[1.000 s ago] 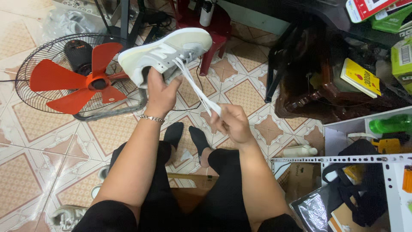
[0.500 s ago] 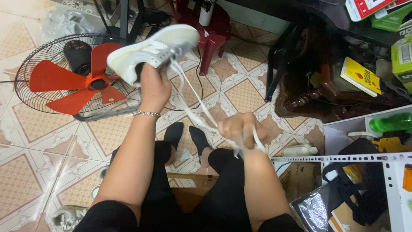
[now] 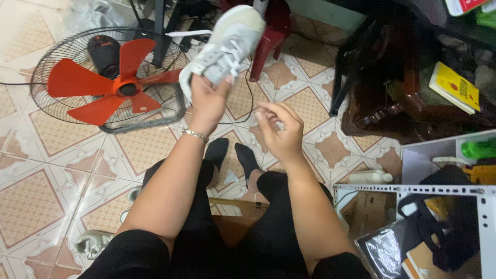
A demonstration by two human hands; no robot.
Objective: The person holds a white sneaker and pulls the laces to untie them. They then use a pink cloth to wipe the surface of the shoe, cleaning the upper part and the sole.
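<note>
Grey-white mesh sneaker (image 3: pixel 227 44), laces showing, is raised above the tiled floor (image 3: pixel 36 181), gripped at the heel by the left hand (image 3: pixel 206 101); the right hand (image 3: pixel 281 132) hangs just right of it, fingers curled, holding nothing that I can make out. Left of the sneaker lies a caged fan (image 3: pixel 108 82) with red blades, behind it a red plastic stool (image 3: pixel 271 31). Far right of the sneaker sit a yellow book (image 3: pixel 454 93) and a green bottle (image 3: pixel 478 149).
</note>
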